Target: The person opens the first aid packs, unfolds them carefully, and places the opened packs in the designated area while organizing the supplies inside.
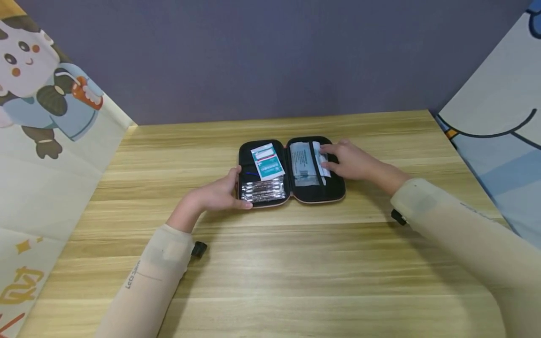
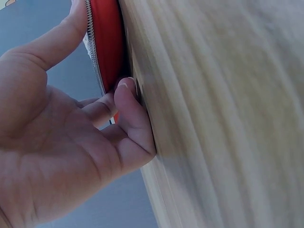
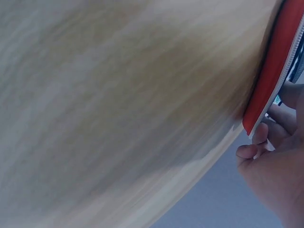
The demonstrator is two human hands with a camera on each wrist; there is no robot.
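Note:
An open zippered case (image 1: 334, 192), black inside with a red shell, lies flat on the table. Its left half holds a green-and-white sachet (image 1: 267, 162) and a clear packet of cotton swabs (image 1: 264, 189). In the right half a clear packet (image 1: 302, 162) and a narrow white packet (image 1: 322, 159) sit under a black elastic strap. My left hand (image 1: 217, 191) grips the left edge, thumb at the near corner; the left wrist view shows fingers curled by the red shell (image 2: 107, 40). My right hand (image 1: 355, 161) pinches the white packet with thumb and forefinger, other fingers near the zipper rim.
The case lies toward the far side of the wooden table (image 1: 287, 263). A dark wall (image 1: 279, 61) rises behind the table, with printed panels to the left and right. Small black devices (image 1: 198, 249) show at both sleeve cuffs.

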